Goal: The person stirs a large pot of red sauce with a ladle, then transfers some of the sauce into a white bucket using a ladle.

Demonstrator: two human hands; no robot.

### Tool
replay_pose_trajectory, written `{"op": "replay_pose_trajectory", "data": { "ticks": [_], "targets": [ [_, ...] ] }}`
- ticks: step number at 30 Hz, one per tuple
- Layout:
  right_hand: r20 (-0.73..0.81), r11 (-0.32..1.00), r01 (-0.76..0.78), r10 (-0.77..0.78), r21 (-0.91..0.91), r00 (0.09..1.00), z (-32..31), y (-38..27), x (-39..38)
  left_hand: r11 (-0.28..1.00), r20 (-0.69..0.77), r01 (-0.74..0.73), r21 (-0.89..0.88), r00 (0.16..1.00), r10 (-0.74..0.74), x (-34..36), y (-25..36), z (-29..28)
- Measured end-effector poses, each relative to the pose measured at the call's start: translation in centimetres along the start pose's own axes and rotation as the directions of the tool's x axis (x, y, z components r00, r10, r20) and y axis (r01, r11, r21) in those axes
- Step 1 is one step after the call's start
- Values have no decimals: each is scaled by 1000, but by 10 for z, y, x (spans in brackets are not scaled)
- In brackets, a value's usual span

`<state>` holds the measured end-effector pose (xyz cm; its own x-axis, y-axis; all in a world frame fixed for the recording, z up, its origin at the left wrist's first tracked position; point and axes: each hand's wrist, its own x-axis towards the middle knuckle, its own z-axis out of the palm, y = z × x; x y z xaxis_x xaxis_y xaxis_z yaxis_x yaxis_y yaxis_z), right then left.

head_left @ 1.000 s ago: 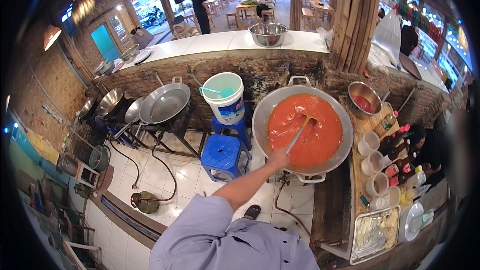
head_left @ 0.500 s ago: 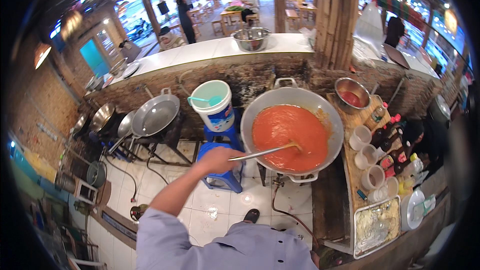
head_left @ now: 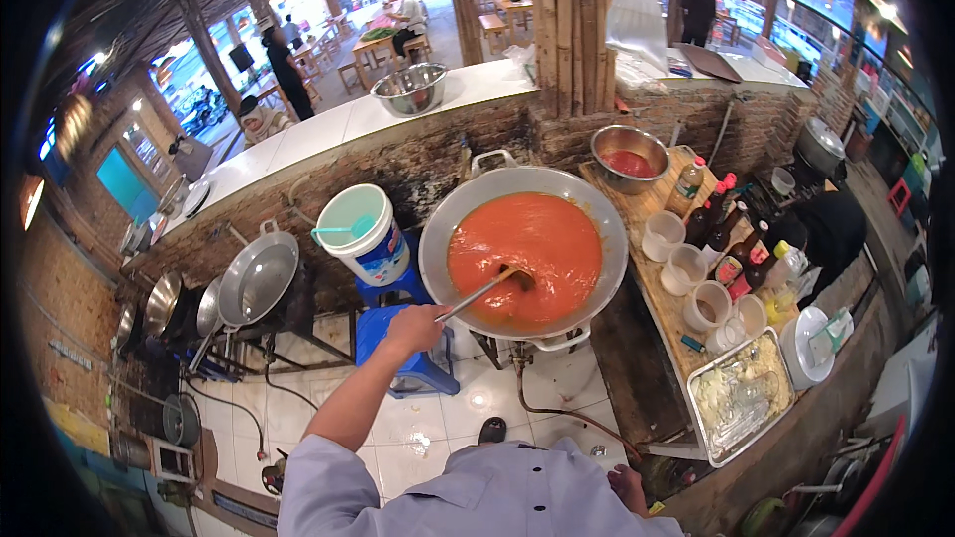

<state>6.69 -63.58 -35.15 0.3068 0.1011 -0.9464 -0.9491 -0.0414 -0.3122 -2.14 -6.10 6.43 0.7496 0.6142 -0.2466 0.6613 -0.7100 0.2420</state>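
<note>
My left hand (head_left: pixel 420 328) grips the long metal handle of a ladle (head_left: pixel 476 295), whose head sits in orange-red sauce (head_left: pixel 524 239). The sauce fills much of a wide metal wok (head_left: pixel 609 239) with two loop handles. Just below my left hand is a blue plastic stool (head_left: pixel 403 378). My right hand (head_left: pixel 625 485) hangs low beside my grey shirt at the lower right; its fingers look curled, and whatever they may hold is too small to make out.
A white bucket (head_left: pixel 336 204) with a turquoise dipper and an empty wok (head_left: pixel 254 283) stand left. A wooden board (head_left: pixel 604 184) holds cups, bottles, a steel bowl (head_left: pixel 630 151) and a tray (head_left: pixel 741 398). Behind runs a tiled counter (head_left: pixel 318 126), with people beyond. A dark-clad person (head_left: pixel 836 234) bends at right.
My left hand has swept the ladle left and round through the sauce, its angle changing. My view has turned, shifting the scene leftward, and my right hand now shows at the lower right.
</note>
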Motion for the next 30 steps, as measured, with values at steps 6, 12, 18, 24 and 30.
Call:
{"op": "replay_pose_trajectory", "data": {
  "ticks": [6,12,18,24,30],
  "targets": [
    [-54,997,45,-42,59,998,3,-2,1,999,-129,36,-5,991,-36,41,26,46],
    [13,1000,-6,6,-3,1000,-9,23,-11,945,-209,-6,-327,976,-66,78,49,144],
    [-79,999,-2,-1,-39,997,-14,25,-7,930,-67,-82,-359,996,62,57,54,144],
    [-239,992,16,-46,-127,970,5,-10,3,949,-3,-201,-242,979,206,-9,8,52],
    [-228,987,126,-145,-99,963,43,-52,-29,991,0,-102,-83,995,103,-94,10,-73]
  ]
}}
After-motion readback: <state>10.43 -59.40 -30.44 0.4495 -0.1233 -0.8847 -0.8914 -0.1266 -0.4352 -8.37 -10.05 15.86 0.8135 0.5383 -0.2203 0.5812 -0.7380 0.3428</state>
